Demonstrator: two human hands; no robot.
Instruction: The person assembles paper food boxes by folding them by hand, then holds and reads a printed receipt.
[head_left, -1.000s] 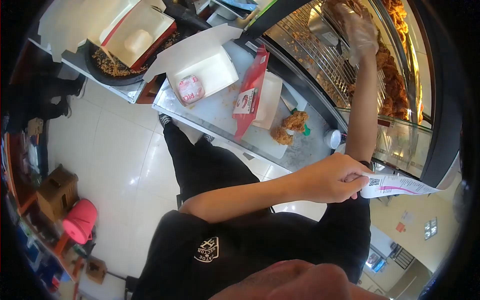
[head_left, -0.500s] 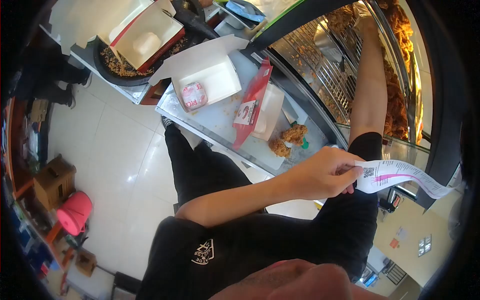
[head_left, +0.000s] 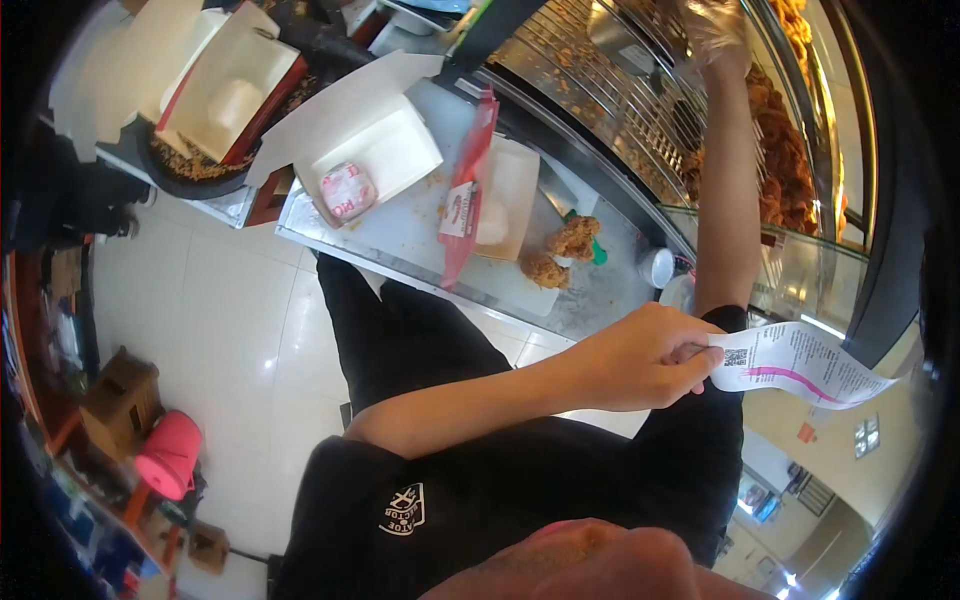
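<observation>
My left hand (head_left: 660, 357) pinches one end of a long printed receipt (head_left: 790, 368), which has a QR code and a pink mark. The slip curls away to the right. Up inside the lit glass cabinet, my right hand (head_left: 715, 35) wears a clear plastic glove. Its fingers are partly cut off by the top edge, so its grip is hidden. Fried chicken (head_left: 780, 150) is piled beside the right arm, next to a wire rack (head_left: 640, 90). On the counter lie two fried chicken pieces (head_left: 560, 252), near an open red-and-white box (head_left: 510, 190).
Another open box (head_left: 410, 150) holds a paper-wrapped round item (head_left: 347, 192). Farther left, an open box (head_left: 225, 95) with a white mound stands over a crumb-filled black tray (head_left: 180, 160). A small white cup (head_left: 656, 267) is near the cabinet. A pink bucket (head_left: 168, 453) and cardboard box (head_left: 118, 400) stand on the left.
The right hand has shifted slightly left within the cabinet, and its glove shows more clearly. The receipt stays in my left hand and curls differently. The whole view has shifted.
</observation>
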